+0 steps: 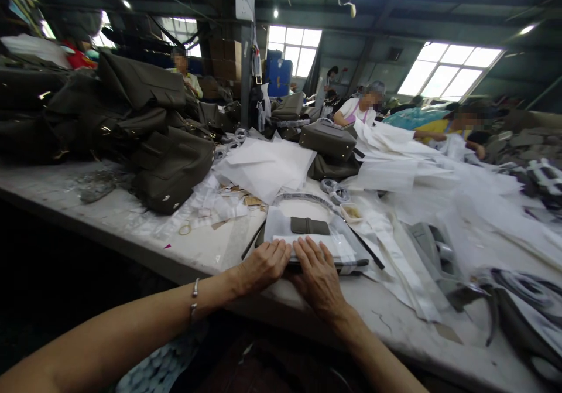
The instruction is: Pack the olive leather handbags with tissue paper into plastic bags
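Observation:
A dark handbag (360,267) lies flat in front of me at the table's near edge, its long handle (307,195) wrapped and arched away from me. White wrapping paper (276,222) covers its upper face, and a folded white strip (333,246) crosses its near part. On top of the paper rests a small dark olive pouch (309,225) with a band around its middle. My left hand (266,262) presses its outstretched fingers on the strip's left part. Beside it, my right hand (318,273) lies with fingers spread on the same strip. Both thumbs are mostly hidden.
Dark olive bags (171,167) are heaped at the left. White paper sheets (267,164) lie behind my work, with more at right. A small tray (351,212), wrapped straps (336,191) and a grey tape dispenser (434,258) are nearby. Co-workers (360,109) sit across the table.

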Demonstrator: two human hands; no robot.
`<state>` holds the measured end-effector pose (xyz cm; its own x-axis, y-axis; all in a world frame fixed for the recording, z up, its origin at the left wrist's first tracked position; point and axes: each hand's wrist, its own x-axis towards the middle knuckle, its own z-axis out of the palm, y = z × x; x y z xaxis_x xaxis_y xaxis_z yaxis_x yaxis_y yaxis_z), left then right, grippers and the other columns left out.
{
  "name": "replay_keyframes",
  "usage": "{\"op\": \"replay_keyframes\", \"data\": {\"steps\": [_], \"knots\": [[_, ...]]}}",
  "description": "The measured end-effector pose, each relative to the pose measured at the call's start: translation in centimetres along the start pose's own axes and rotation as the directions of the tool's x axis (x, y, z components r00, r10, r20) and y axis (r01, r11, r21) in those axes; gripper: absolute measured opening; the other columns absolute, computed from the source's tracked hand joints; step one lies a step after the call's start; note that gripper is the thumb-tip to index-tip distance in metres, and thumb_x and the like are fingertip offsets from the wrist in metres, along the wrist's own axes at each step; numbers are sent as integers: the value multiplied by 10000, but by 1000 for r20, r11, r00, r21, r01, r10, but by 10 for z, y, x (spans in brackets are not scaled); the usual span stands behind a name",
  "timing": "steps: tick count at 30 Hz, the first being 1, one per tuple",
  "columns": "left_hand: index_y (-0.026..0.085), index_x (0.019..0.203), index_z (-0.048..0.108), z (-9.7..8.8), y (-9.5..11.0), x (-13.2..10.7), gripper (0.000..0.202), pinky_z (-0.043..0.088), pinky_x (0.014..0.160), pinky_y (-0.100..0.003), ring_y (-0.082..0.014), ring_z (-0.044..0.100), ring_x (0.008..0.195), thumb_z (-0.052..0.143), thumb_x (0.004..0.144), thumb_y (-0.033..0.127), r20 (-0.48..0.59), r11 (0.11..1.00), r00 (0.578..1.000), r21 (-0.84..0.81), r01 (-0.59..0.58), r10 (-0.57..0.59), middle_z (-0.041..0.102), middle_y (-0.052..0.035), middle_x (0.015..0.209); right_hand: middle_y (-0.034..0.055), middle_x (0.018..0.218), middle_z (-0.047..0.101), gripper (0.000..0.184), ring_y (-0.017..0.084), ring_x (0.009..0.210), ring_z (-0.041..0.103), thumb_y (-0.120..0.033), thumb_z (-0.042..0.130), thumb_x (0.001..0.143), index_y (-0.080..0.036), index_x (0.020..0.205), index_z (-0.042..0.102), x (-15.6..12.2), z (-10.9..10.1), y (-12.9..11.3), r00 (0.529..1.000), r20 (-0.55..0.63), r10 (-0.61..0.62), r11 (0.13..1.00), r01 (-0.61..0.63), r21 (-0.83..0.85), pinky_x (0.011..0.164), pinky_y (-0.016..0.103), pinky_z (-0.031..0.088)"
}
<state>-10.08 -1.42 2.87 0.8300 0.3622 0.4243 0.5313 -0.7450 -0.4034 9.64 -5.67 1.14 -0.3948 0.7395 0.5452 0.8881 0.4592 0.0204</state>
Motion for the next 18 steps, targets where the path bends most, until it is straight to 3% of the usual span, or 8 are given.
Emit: {"op": "replay_keyframes", "data": {"steps": [4,9,13,18], "knots": [[29,1245,523,-3,-14,3,370,542,872,-357,-242,660,1042,378,906,59,-63,996,998,-85,12,-17,666,-189,1144,120,1361,599,569,289,1310,468,-278,610,860,-158,1398,470,13,2,-6,999,-52,11,1000,-11,-1,1151,485,259],[55,1231,553,-3,-16,0,433,519,937,-369,-241,644,1069,375,839,16,-137,978,984,-186,90,-116,667,-168,1164,114,1176,686,364,266,1100,590,-163,525,886,-137,1248,552,34,1,-4,994,-99,-46,999,45,-12,1002,435,421],[82,1251,562,-6,-10,-11,409,475,995,-434,-273,616,1122,408,873,63,-163,974,965,-128,188,-207,657,-170,1199,90,1075,703,217,233,942,624,-171,507,886,-169,1085,593,41,-6,-11,995,-86,-57,998,59,21,884,378,488],[120,1199,610,-7,-10,-34,325,498,937,-339,-220,655,1053,404,953,67,-283,977,938,-129,167,-198,706,-117,1112,86,1051,707,199,244,923,639,-202,546,887,-190,1080,593,40,-19,-38,999,4,-52,993,51,104,839,387,508]]}}
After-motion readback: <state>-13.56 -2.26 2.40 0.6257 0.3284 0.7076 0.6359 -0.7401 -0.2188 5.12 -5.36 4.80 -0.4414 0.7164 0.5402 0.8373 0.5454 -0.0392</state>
